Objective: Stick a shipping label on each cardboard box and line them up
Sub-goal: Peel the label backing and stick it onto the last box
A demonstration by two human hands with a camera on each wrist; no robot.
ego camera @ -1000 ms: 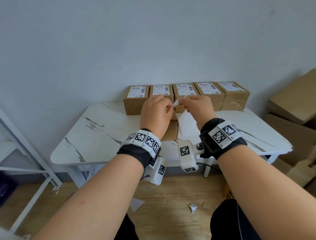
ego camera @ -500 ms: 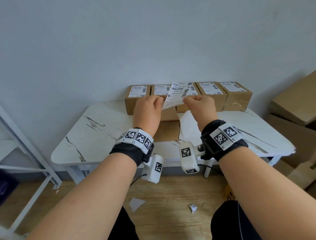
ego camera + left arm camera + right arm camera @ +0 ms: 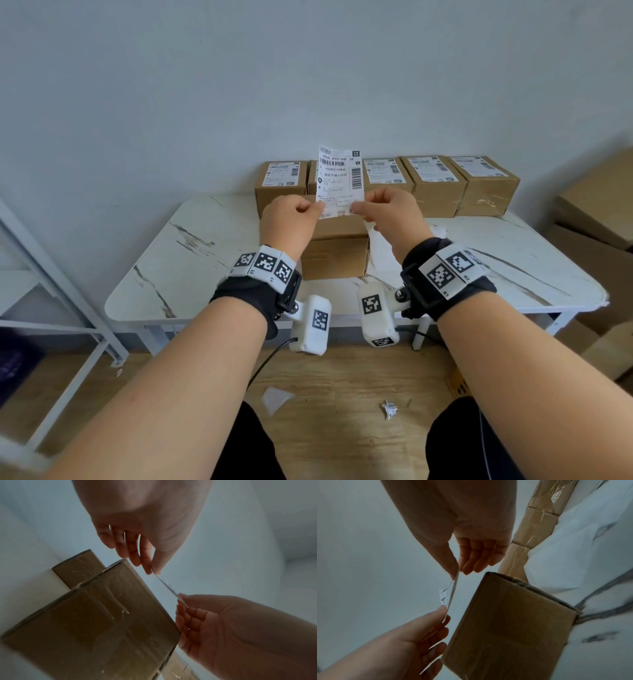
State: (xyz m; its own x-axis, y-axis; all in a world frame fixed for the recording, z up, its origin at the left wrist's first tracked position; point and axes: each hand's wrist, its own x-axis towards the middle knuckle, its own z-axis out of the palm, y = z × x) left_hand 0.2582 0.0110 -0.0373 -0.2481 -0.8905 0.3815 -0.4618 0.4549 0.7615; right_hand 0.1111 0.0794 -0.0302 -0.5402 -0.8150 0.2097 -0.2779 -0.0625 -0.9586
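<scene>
The shipping label (image 3: 340,180) now stands upright and spread flat, where half a second ago it tilted; its top line reads roughly "190A A151-BB" over barcodes. The left hand (image 3: 291,222) and right hand (image 3: 390,214) each pinch a bottom corner between thumb and forefinger. Below the hands, an unlabelled box (image 3: 334,251) sits on the worktop (image 3: 205,260); beyond them stands a row of labelled boxes (image 3: 435,185).

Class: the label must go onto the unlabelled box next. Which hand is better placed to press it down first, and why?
Neither clearly: the left hand and right hand each pinch a lower corner of the white printed shipping label, above the plain brown cardboard box.
</scene>
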